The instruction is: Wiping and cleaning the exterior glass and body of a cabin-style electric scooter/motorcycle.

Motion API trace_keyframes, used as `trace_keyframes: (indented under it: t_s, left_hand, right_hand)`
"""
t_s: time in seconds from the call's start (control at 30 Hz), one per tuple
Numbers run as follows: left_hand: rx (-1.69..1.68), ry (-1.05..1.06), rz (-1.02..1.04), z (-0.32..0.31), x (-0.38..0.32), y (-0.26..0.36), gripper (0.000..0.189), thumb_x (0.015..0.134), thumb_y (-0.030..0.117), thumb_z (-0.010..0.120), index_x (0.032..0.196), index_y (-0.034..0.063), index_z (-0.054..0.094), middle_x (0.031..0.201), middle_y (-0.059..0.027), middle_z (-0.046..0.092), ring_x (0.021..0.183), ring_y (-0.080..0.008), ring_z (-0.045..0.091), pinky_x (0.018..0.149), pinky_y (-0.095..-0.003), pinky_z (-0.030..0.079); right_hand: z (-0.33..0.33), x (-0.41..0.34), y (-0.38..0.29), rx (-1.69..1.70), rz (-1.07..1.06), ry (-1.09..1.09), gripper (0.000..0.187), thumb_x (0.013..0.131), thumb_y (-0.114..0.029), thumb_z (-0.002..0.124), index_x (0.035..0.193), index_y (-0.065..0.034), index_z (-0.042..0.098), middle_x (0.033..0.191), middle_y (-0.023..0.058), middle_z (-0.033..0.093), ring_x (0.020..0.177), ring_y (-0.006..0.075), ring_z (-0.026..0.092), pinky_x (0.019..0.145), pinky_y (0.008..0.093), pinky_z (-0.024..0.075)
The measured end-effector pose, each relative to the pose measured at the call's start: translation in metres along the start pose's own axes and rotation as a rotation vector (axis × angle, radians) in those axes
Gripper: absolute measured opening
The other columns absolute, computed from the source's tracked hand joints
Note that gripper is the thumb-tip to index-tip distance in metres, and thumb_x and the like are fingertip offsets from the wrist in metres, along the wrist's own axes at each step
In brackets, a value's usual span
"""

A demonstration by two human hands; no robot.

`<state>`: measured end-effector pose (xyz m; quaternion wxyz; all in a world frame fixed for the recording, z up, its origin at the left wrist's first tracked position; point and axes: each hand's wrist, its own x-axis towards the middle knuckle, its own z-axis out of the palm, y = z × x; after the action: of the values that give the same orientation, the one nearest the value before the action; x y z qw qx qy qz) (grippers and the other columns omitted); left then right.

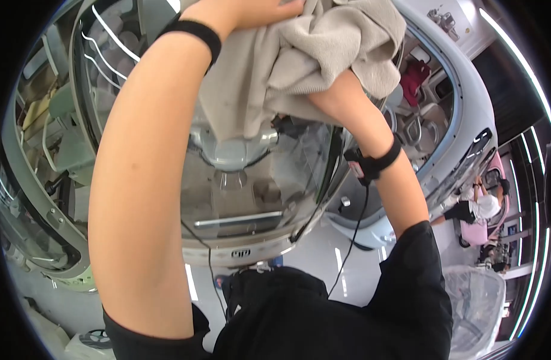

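Observation:
A beige cloth (320,49) hangs in folds at the top of the view, over the large curved windshield (275,180) of a small vehicle. My left hand (266,11) reaches in at the top edge and lies against the cloth; its fingertips are partly cut off by the frame. My right hand (331,94) is under or inside the bunched cloth, which hides its fingers. Each wrist wears a black band, and a small device with a cable sits on the right one. A steering column and a seat show through the glass.
A blue vehicle body (473,90) stands close on the right, a green one (45,202) on the left. A person (485,204) is farther off at right by a pink vehicle (473,231). Plastic-wrapped parts (473,306) are at lower right. Thin cables hang near my torso.

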<state>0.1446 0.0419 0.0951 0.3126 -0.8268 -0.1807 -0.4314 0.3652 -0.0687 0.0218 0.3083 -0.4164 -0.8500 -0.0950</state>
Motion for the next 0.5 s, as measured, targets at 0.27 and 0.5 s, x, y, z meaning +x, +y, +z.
trace_keyframes:
  t_s: [0.27,0.5]
  left_hand:
    - [0.019,0.135,-0.067,-0.022,-0.062,-0.002,0.068,0.089,0.037,0.064,0.147,0.0019,0.058,0.155,-0.0183,0.056,0.148,-0.0337,0.046,0.125,-0.0484,0.032]
    - [-0.005,0.241,-0.169,-0.026,-0.098,0.019,0.069,0.088,0.038,0.064,0.146,0.0001,0.059,0.152,-0.0188,0.057,0.147,-0.0334,0.047,0.125,-0.0482,0.032]
  right_hand:
    - [0.074,-0.016,-0.041,-0.055,0.08,0.123,0.059,0.086,-0.035,0.078,0.138,-0.0104,0.066,0.138,0.0219,0.066,0.131,0.0434,0.061,0.109,0.0494,0.049]
    - [0.098,-0.041,-0.039,-0.188,-0.079,0.249,0.065,0.086,-0.034,0.081,0.142,-0.0077,0.063,0.142,0.0217,0.064,0.135,0.0412,0.058,0.11,0.0511,0.0484]
